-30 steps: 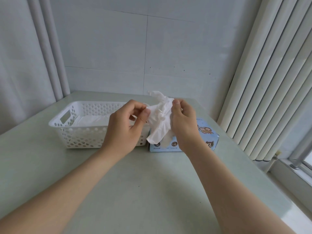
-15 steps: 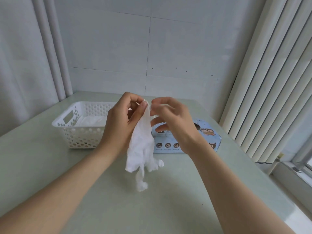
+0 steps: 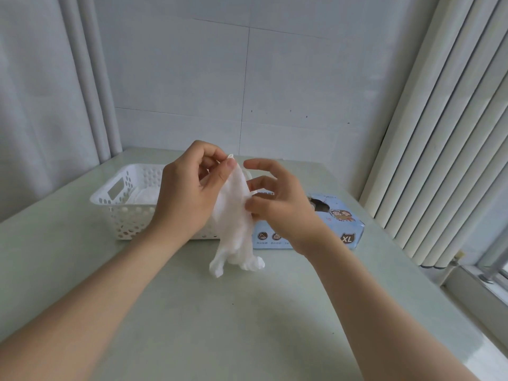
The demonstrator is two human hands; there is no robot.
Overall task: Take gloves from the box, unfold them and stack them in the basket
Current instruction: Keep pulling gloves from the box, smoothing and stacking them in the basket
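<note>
A thin white glove (image 3: 235,229) hangs cuff-up over the table, its fingers crumpled at the bottom. My left hand (image 3: 189,193) pinches the cuff between thumb and forefinger. My right hand (image 3: 277,199) is beside it, lower fingers touching the glove's right edge, forefinger stretched out free. Behind my left hand stands a white perforated basket (image 3: 123,213) with flat white gloves (image 3: 144,195) inside. The light-blue glove box (image 3: 341,229), marked XL, lies behind my right hand, its top opening partly hidden.
The pale green table (image 3: 247,312) stretches toward me from the glove. Its right edge (image 3: 450,303) runs near a window sill. Vertical blinds (image 3: 439,133) hang at the right, a white wall and curtain at the back and left.
The crumpled glove was shaken out and now hangs lengthwise from my left hand. My right hand let go of the cuff and slid down to the glove's right side.
</note>
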